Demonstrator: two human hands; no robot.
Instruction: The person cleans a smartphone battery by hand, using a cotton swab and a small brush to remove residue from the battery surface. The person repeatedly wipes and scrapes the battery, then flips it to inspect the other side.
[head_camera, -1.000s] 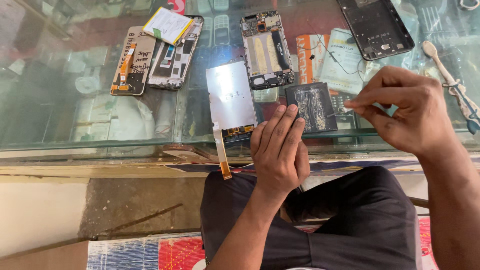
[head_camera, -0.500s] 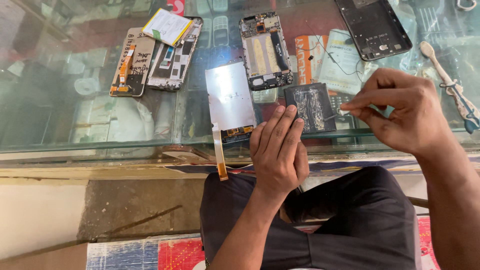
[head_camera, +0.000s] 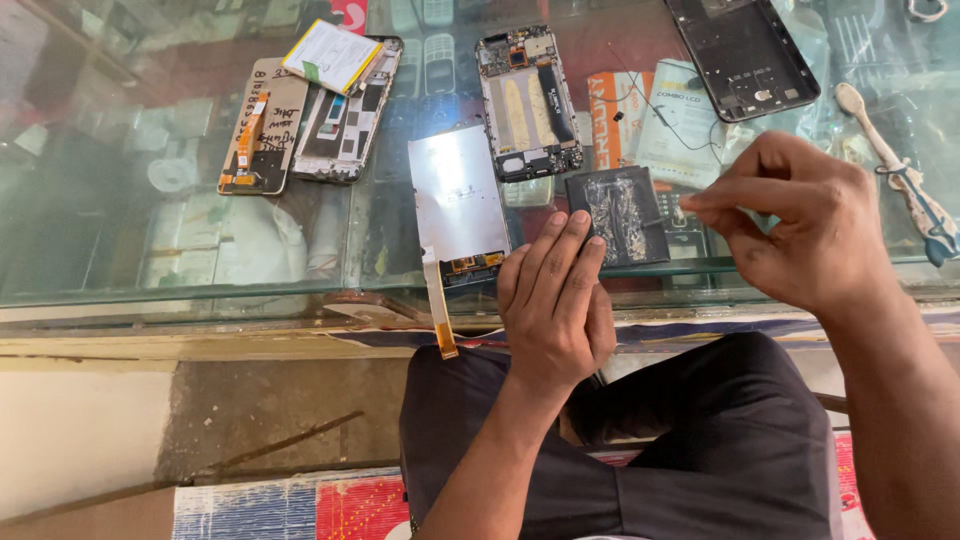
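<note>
The left hand (head_camera: 555, 300) lies flat, palm down, at the near edge of the glass bench (head_camera: 200, 250), its fingers straight and together, the fingertips touching the lower left corner of a dark square part (head_camera: 618, 216) with a scuffed, glue-streaked face. That hand's grip is open and holds nothing; it only presses down.

The right hand (head_camera: 800, 225) hovers just right of the dark square part, thumb and forefinger pinched tight together and pointing toward it. The grip is closed, but whether anything thin sits between the fingertips cannot be told.

Just left of the dark square part lies a silvery display panel (head_camera: 460, 195), face down, with an orange flex ribbon (head_camera: 438, 315) hanging from its near end over the bench edge. Behind the dark square part lies an opened phone frame (head_camera: 528, 100) with its circuit boards showing. Far left of it lie two more stripped phone bodies (head_camera: 300, 115) side by side, with a pale battery (head_camera: 332, 55) on the right-hand one. Behind and to the right lies a black back cover (head_camera: 745, 55). Well right of the dark square part, past the right hand, lies a pale spudger tool (head_camera: 885, 140) beside a blue-handled tool (head_camera: 930, 220).
</note>
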